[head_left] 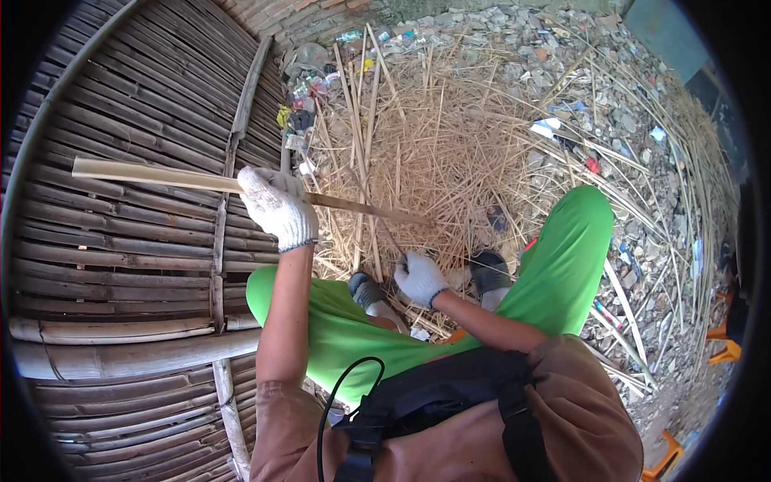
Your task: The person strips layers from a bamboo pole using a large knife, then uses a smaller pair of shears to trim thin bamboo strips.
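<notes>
A long pale bamboo strip [161,174] lies crosswise in front of me, reaching from over the slatted bamboo panel to above the straw heap. My left hand [277,207], in a white knit glove, is closed round its middle. The strip's right part looks darker and narrower, and its far tip blurs into the straw. Lower and to the right, between my knees, my right hand [419,279] is closed in a white glove. A thin dark sliver or blade [391,238] runs up from this fist toward the strip; its kind is not clear.
A bamboo slat panel [128,241] fills the left side. Straw-like shavings [450,153] cover the ground ahead, with loose bamboo strips [359,136] on them. Rubble and litter [642,153] spread to the right. A brick wall [297,16] stands behind; orange plastic legs [662,458] show at lower right.
</notes>
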`<action>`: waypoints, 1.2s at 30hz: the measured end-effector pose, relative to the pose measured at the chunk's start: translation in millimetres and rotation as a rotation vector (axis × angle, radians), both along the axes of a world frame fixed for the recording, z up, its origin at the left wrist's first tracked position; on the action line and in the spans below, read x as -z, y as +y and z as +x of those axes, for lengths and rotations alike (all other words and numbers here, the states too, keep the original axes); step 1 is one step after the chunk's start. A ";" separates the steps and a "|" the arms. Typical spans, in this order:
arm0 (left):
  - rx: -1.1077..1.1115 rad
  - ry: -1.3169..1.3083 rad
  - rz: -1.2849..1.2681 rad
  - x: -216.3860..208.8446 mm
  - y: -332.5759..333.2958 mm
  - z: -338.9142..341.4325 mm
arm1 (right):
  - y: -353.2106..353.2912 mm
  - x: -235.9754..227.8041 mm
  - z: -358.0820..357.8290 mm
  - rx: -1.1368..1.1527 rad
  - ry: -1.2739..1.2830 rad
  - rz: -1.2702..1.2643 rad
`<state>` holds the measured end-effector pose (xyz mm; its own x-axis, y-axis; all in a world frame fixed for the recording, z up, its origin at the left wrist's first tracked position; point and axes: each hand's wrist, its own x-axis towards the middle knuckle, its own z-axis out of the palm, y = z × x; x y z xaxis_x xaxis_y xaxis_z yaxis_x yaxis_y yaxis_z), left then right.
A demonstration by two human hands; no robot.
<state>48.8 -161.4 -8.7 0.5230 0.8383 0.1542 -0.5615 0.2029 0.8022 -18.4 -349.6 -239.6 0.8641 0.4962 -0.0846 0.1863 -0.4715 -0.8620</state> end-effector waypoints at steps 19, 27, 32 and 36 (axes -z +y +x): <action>-0.108 0.061 0.168 7.2 -6.5 -2.8 | 31.4 -82.1 -6.5 -0.113 -0.012 0.277; 0.106 0.007 0.270 2.3 -24.7 3.7 | 15.4 -71.9 18.5 -0.031 -0.065 0.275; 0.403 -0.177 0.427 -45.3 -6.7 -8.6 | -2.7 -79.0 26.4 -0.075 -0.038 0.164; 0.132 -0.167 0.403 -66.5 -17.9 0.3 | 3.4 -91.8 14.8 -0.088 -0.086 0.308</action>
